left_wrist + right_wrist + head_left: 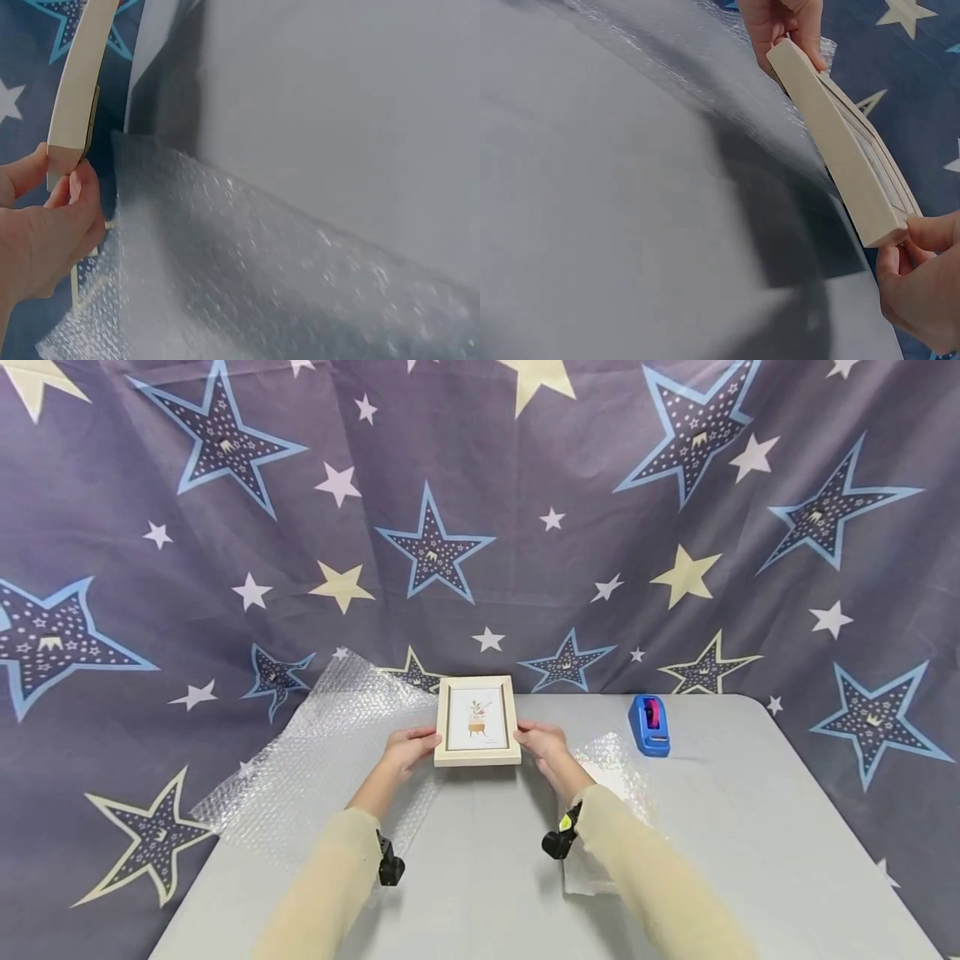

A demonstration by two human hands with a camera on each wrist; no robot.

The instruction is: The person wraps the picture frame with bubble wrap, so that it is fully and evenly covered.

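A pale wooden picture frame (pixel 477 762) with a small print of a potted plant is held up over the far part of the table, its picture side facing me. My left hand (pixel 408 750) pinches its left edge near the lower corner. On the opposite edge, my right hand (pixel 545 745) grips it between thumb and fingers. From the right wrist, the picture frame (pixel 840 150) appears side-on above its shadow on the table. Beneath and left of it, a sheet of bubble wrap (pixel 285 262) lies spread out.
A blue tape dispenser (pixel 649 727) with a pink roll stands at the far right of the table (pixel 750 827). A clear plastic bag (pixel 592 870) lies partly under the right forearm. Behind the table hangs a star-patterned curtain (pixel 480 452). The bubble wrap overhangs the table's left edge.
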